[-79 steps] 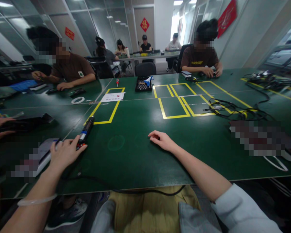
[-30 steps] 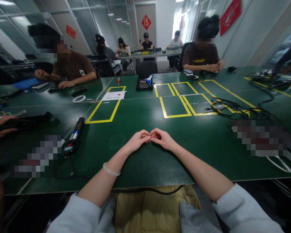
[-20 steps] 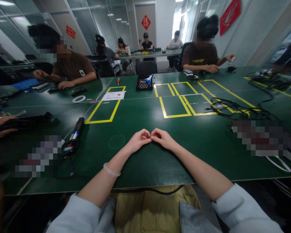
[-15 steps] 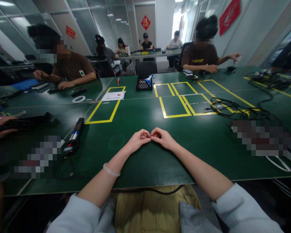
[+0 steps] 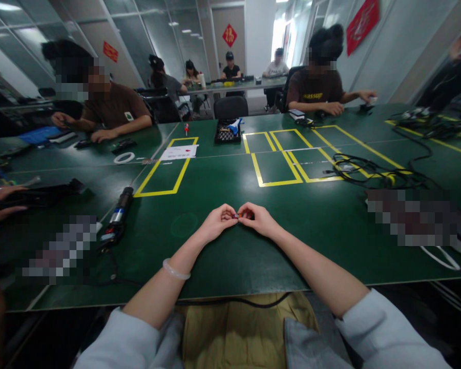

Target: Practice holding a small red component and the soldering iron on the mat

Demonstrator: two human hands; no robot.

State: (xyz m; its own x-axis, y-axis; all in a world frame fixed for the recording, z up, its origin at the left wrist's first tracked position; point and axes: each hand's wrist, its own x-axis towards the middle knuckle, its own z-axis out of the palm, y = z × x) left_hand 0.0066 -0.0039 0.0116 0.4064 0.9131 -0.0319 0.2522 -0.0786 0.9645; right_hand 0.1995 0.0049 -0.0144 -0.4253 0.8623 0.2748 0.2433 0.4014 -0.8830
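Close together over the green table (image 5: 223,266), my two hands meet at the fingertips. My left hand (image 5: 219,223) is pinched, with a pale bracelet on its wrist. My right hand (image 5: 256,219) has its fingers curled in a pinch too. A tiny red and dark object (image 5: 237,216) shows between the fingertips of both hands; it is too small to name. Beyond my hands, yellow tape outlines (image 5: 280,182) mark the tabletop, and a white paper (image 5: 180,152) lies across the left outline.
A black cylindrical tool (image 5: 119,212) lies at left. Coiled black cables (image 5: 363,166) are at right. A black tray (image 5: 227,136) with a blue and white item stands at the far side. Two people sit across; another person's hands (image 5: 5,202) are at the left edge.
My hands stay almost in place; a little more orange-red shows at my right fingertips. The hand of the person at the far right has moved slightly left and down.
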